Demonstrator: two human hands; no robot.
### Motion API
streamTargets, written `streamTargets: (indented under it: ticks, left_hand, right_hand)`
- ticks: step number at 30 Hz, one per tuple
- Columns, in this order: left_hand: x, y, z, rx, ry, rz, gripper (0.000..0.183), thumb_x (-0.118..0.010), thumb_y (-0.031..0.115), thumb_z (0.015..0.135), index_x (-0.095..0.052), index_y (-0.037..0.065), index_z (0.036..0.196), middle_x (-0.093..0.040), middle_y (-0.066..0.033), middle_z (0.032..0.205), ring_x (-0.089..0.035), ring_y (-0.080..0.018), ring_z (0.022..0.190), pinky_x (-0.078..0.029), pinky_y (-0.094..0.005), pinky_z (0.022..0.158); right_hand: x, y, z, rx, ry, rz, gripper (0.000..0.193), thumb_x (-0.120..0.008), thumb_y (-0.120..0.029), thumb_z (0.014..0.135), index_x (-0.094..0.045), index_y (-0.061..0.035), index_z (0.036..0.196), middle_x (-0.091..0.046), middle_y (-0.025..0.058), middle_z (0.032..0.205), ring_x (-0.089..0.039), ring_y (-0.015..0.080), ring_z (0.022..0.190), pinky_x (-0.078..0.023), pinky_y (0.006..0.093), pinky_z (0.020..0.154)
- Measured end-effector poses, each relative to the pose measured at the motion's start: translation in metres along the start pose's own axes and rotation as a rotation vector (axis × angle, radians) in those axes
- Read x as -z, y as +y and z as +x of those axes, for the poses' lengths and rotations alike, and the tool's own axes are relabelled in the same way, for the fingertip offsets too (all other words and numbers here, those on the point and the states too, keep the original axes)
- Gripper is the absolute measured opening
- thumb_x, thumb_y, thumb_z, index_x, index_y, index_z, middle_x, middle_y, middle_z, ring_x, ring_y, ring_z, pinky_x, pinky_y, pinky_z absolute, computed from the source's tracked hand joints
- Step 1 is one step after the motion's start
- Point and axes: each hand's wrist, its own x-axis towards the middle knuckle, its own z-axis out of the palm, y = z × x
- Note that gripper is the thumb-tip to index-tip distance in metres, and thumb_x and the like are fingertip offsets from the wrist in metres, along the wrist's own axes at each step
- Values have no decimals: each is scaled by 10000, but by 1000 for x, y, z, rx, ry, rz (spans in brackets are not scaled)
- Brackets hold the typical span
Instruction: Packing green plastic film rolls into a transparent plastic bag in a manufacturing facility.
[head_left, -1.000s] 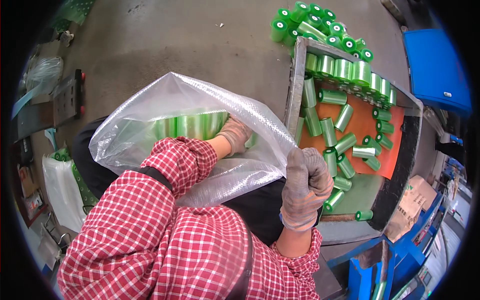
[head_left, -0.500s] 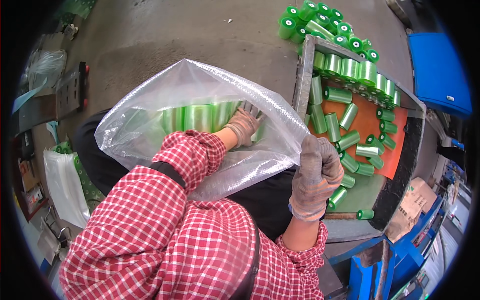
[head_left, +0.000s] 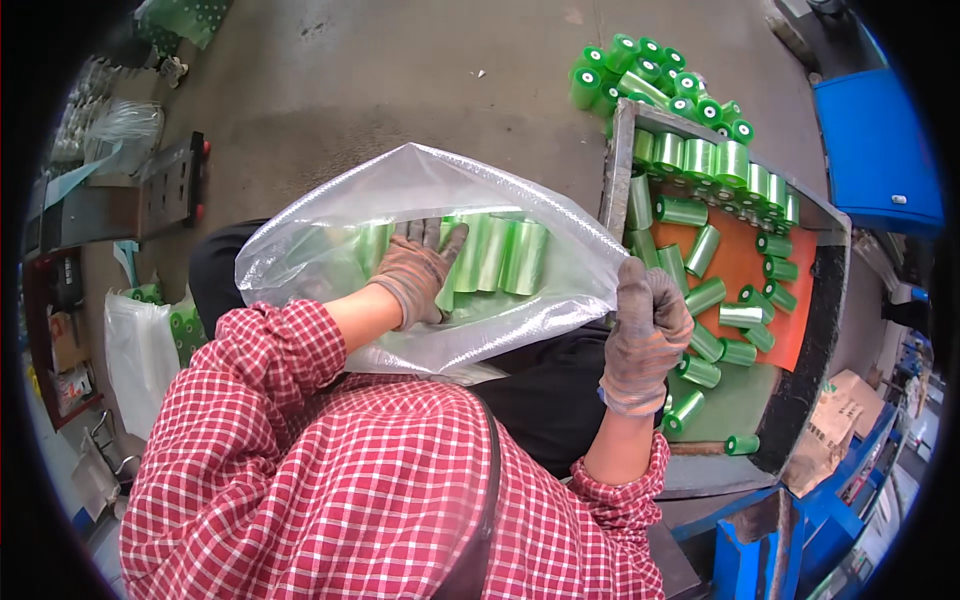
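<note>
Left hand (head_left: 415, 272) is lying spread on 3+ green film rolls (head_left: 525, 258) inside one clear plastic bag (head_left: 450, 187), right hand (head_left: 645, 338) is pinching its right edge.

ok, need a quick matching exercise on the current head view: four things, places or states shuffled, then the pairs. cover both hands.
Things
1. left hand
2. right hand
3. orange sheet
4. blue box

Places or states
A. under loose rolls in the crate
B. gripping the edge of the clear bag
C. upper right of the picture, beyond the crate
D. inside the bag, at the green rolls

Pairs: 1-D, 2-B, 3-A, 4-C
</note>
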Motion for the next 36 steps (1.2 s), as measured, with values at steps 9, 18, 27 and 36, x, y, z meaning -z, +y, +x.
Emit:
streamTargets:
  ticks: [9,18,27,36]
  left_hand:
    - [17,16,1,-251,93,-198,1112,-752,416,578,-112,29,1401,-52,-305,1419,-72,-434,1327,-151,-460,1076]
    - [-21,42,44,-305,301,-138,892,-630,433,715,-192,45,1388,-146,-272,1415,-102,-396,1333,-132,-443,1082]
    - [4,-151,-68,-290,140,221,790,-607,317,707,-288,-55,1327,-328,-184,1382,-312,-272,1287,-232,-335,1065]
    - [67,-147,-169,-194,612,-97,439,-640,85,605,-540,-25,1019,-516,-203,1148,-420,-373,1163,-330,-440,978]
  right_hand:
    - [7,18,-10,-118,84,140,246,-642,-151,790,-510,-59,605,-447,-48,564,-382,40,509,-313,194,467]
    - [4,9,-2,345,153,-297,288,-610,-72,798,-421,-34,584,-359,-21,534,-281,56,513,-250,245,464]
    - [10,0,31,669,-806,-1486,608,-545,-494,752,-487,-107,1218,-474,115,1257,-390,255,1222,-161,509,1062]
    - [111,18,74,119,-4,-480,400,-612,-403,739,-631,-96,994,-598,169,1055,-565,299,965,-436,353,850]
